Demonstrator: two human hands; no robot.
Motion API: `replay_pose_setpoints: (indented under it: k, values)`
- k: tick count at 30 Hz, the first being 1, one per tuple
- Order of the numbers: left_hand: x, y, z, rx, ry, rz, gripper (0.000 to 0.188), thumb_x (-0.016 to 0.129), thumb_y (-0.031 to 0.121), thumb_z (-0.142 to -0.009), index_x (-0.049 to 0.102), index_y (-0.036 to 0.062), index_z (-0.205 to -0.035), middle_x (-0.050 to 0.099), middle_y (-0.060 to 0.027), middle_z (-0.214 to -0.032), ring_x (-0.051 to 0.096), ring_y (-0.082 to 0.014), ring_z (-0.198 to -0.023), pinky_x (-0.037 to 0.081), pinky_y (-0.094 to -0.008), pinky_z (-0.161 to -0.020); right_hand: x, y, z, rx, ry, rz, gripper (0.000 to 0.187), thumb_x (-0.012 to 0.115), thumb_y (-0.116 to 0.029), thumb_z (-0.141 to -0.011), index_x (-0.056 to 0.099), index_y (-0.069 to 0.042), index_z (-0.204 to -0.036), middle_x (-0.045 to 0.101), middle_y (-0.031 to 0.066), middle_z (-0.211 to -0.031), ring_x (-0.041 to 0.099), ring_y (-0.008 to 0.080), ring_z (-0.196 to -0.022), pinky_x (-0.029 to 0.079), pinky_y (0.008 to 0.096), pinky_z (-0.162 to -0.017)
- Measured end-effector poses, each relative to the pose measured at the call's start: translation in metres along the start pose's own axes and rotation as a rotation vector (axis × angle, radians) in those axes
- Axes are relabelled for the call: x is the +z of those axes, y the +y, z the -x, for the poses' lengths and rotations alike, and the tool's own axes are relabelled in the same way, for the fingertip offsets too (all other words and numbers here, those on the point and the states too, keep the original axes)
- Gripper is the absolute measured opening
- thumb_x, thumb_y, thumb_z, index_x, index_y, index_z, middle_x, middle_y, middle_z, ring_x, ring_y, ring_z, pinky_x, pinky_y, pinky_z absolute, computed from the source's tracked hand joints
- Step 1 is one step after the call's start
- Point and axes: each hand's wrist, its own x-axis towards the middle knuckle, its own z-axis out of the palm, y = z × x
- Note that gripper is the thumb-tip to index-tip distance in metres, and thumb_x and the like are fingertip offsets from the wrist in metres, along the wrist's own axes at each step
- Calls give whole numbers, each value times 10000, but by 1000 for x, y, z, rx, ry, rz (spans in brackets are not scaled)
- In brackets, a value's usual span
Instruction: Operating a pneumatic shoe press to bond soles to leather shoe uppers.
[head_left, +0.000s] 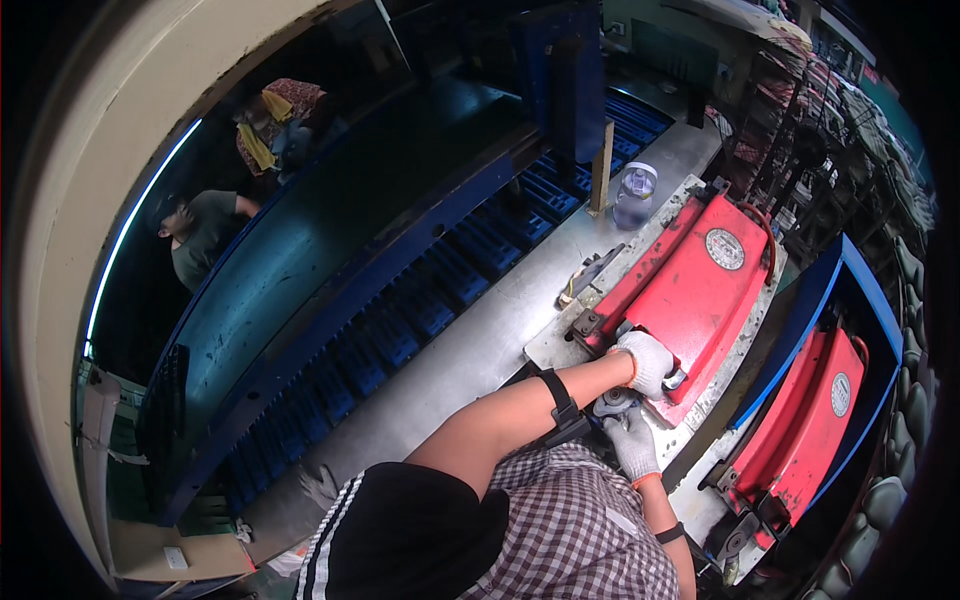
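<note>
Both my hands wear white knitted gloves at the near end of a machine with a long red cover (705,285). My left hand (648,362) is curled over the cover's near end, beside a shiny metal piece (675,380). What its fingers close on is hidden beneath the glove. Just below, my right hand (632,443) has its fingers bent against a grey round metal part (614,402) on the machine's front. Part of that grip is out of sight. The machine rests on a pale, worn base plate (555,345).
A second red machine (805,420) stands at the right inside a blue frame (850,270). A clear plastic jar (635,195) and small tools (590,275) sit on the metal bench (450,365). A loose glove (320,487) lies near left. Two people are beyond the large blue machine (330,230).
</note>
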Motion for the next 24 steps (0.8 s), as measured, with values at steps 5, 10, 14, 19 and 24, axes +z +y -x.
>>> replay_pose_setpoints:
  k: [5, 10, 14, 19, 24]
  values:
    - [-1, 0, 1, 1, 7, 7, 422, 752, 400, -686, 824, 108, -982, 788, -155, -927, 774, -333, -875, 604, -467, -782, 0, 7, -2, 16, -5, 9, 423, 717, -227, -930, 653, 34, -1256, 736, 181, -1142, 679, 270, -1026, 503, 378, -969]
    - [1, -2, 1, 2, 4, 20, 425, 755, 405, -686, 823, 108, -982, 788, -154, -925, 775, -331, -876, 604, -463, -783, 1, 3, -2, 16, -11, -21, 424, 721, -223, -929, 654, 37, -1258, 737, 169, -1148, 673, 252, -1029, 501, 376, -972]
    - [2, -3, 0, 6, 8, 18, 432, 758, 424, -694, 822, 109, -984, 787, -153, -922, 774, -329, -872, 603, -463, -777, 0, 1, -1, 45, -21, -7, 422, 717, -216, -932, 654, 40, -1261, 736, 165, -1155, 668, 246, -1035, 498, 372, -978]
    - [3, -3, -1, 9, 10, 15, 433, 756, 428, -699, 821, 111, -986, 786, -153, -918, 774, -330, -868, 601, -463, -770, 1, 8, -3, 36, -25, -35, 423, 715, -213, -934, 652, 42, -1266, 735, 162, -1164, 667, 247, -1035, 499, 371, -978]
    - [3, -3, 1, 3, 15, 23, 426, 758, 420, -694, 821, 114, -984, 786, -151, -911, 774, -331, -865, 604, -464, -769, -1, -5, 1, 80, -32, 12, 414, 713, -223, -929, 652, 42, -1242, 729, 169, -1134, 664, 252, -1018, 500, 374, -965]
